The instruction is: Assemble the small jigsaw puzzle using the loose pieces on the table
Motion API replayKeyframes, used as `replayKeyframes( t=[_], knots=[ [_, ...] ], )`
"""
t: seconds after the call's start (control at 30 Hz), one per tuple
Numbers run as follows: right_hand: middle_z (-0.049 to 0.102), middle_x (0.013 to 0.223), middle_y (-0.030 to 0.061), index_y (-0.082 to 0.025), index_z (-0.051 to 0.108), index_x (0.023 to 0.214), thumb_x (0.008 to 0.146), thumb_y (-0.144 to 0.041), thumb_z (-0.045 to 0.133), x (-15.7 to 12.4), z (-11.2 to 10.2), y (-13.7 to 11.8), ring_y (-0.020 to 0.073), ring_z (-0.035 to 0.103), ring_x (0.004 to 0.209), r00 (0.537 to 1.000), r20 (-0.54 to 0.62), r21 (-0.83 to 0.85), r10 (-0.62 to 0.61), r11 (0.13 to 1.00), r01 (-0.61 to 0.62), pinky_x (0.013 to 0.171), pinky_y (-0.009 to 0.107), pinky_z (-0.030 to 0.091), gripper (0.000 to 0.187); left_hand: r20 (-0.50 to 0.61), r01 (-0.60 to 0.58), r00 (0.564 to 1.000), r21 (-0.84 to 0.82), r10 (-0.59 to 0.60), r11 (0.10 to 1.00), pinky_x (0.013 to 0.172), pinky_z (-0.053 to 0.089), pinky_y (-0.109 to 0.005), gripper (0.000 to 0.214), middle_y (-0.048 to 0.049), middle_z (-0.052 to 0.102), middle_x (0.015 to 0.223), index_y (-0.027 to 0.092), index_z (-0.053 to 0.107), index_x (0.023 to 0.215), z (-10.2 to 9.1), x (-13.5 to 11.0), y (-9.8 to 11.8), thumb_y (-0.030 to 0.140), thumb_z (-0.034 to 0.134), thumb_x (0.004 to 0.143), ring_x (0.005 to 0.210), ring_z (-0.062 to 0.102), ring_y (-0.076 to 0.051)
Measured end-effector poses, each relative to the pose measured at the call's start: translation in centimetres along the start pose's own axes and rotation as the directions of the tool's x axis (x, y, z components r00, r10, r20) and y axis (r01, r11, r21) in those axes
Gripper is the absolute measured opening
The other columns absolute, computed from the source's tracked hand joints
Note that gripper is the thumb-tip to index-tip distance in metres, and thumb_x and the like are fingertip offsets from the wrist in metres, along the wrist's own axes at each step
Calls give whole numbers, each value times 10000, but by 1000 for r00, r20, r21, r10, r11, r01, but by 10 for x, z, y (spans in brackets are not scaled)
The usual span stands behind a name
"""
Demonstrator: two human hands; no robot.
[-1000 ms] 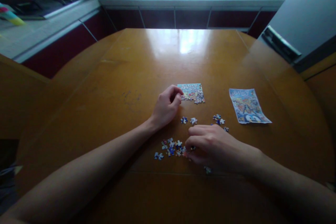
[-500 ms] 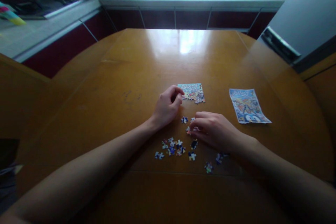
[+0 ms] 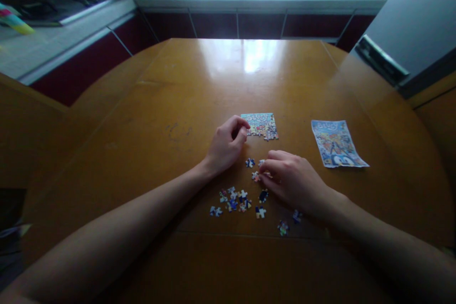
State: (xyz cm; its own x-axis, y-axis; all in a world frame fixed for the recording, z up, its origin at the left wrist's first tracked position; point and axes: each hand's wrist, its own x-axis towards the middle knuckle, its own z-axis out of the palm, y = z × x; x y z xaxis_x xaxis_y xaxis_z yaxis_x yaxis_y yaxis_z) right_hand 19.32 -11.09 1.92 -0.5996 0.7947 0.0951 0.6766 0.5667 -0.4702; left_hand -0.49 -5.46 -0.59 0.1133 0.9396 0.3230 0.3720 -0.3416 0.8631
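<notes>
Puzzle piece [image 3: 255, 176] is seen on the tabletop [image 3: 199, 85], at the fingertips of the right hand [image 3: 295, 178]; whether it is pinched cannot be told. The curled left hand's [image 3: 228, 145] grip is also unclear. Beside it, one joined section [image 3: 261, 126] seems partly done, the lower edge unfinished. More than ten loose pieces [image 3: 232, 205] are left; one picture sheet [image 3: 337, 145] is laid at right.

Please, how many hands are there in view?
2: the left hand is at the left edge of the partly assembled puzzle; the right hand is beside loose pieces.
</notes>
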Motion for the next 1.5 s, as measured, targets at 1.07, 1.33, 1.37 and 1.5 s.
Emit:
replayKeyframes(
  t=[1.07,1.33,1.37,1.5],
  knots=[
    [592,743,23,-193,642,745,940,-297,575,-5,-3,-6,144,522,675,1000,-16,71,2,997,-1,622,285,378,231,4,-3,1000,-10,3,1000,561,367,-253,99,20,518,673,171,603,898,3,-1,-1,175,506,918,601,449,-107],
    [623,799,38,-194,669,822,923,-242,581,-5,0,-10,158,552,741,997,-34,131,-65,989,69,661,290,412,142,3,-7,1000,-8,7,1000,555,367,-255,103,19,510,669,175,606,900,3,0,-1,178,504,916,599,448,-109],
    [626,817,43,-195,675,841,924,-236,579,-6,2,-12,164,555,765,995,-33,135,-89,986,93,679,294,421,133,4,-8,1000,-10,8,1000,552,367,-254,101,20,510,669,175,606,901,3,0,-1,176,506,915,599,448,-108],
    [631,867,58,-197,685,874,940,-223,556,-9,8,-17,181,546,828,982,-17,161,-189,969,189,721,309,441,147,9,-11,1000,-13,11,1000,547,369,-252,101,22,513,669,172,607,909,3,-1,-1,174,506,919,599,444,-108]
  ],
)
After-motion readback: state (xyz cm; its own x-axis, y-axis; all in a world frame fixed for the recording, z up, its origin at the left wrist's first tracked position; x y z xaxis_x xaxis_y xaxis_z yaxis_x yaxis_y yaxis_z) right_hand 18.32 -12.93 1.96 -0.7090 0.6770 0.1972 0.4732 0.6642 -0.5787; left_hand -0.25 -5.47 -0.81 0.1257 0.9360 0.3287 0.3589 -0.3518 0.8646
